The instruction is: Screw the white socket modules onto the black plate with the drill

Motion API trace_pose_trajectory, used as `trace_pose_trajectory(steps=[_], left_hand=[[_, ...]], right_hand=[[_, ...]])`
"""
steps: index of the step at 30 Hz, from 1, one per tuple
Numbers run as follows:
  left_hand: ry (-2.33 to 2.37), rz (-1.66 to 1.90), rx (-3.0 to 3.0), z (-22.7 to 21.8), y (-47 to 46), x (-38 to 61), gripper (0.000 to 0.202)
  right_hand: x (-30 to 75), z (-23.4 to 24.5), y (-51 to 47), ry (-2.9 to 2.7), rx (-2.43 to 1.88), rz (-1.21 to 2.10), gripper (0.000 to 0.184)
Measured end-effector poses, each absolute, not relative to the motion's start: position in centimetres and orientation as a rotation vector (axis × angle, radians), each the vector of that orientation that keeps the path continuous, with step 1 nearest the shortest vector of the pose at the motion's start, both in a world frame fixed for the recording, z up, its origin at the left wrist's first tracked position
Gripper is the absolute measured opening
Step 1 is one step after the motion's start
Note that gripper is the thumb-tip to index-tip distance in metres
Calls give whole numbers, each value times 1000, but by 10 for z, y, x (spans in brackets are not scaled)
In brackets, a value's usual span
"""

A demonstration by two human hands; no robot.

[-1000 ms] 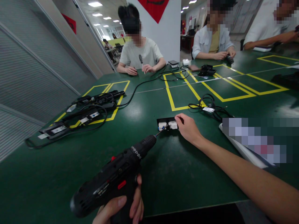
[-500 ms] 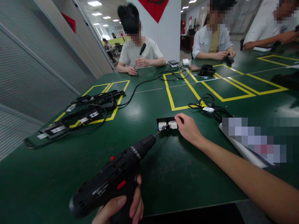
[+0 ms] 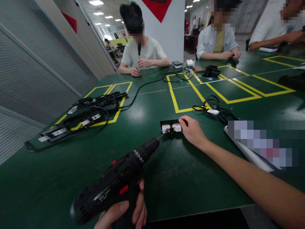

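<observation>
My left hand (image 3: 121,211) is closed around the handle of a black cordless drill (image 3: 114,179) with red buttons. A thin bit (image 3: 164,133) extends from the drill's chuck to the middle of a small black housing (image 3: 171,122) lying on the table. Inside the housing sit two white blocks (image 3: 176,128), with a bit of blue by the left one. The bit's tip meets the gap between the blocks; the screw, if any, is too small to tell. My right hand (image 3: 192,128) pinches the housing's right end between thumb and fingers.
Black cabled parts (image 3: 95,117) lie to the left on the green table (image 3: 133,133). Beyond the housing is a coiled cable (image 3: 213,106). A white-edged, blurred-out object (image 3: 250,152) rests at right. Opposite, a person (image 3: 144,52) holds a screwdriver (image 3: 139,49); others sit further right.
My hands, the drill and the housing have barely moved. Across the table, the person's screwdriver has swung from tilted to upright.
</observation>
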State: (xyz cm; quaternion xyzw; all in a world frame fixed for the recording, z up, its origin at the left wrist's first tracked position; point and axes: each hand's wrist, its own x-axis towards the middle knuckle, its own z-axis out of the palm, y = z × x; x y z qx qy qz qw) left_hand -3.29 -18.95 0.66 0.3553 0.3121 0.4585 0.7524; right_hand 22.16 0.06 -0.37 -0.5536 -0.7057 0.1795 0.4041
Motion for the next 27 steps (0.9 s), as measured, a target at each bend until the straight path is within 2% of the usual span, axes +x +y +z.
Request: trace_pose_trajectory(steps=[27], left_hand=[[688, 989, 800, 10, -189, -31, 38]], right_hand=[[222, -3, 0, -1787, -1391, 473, 23]])
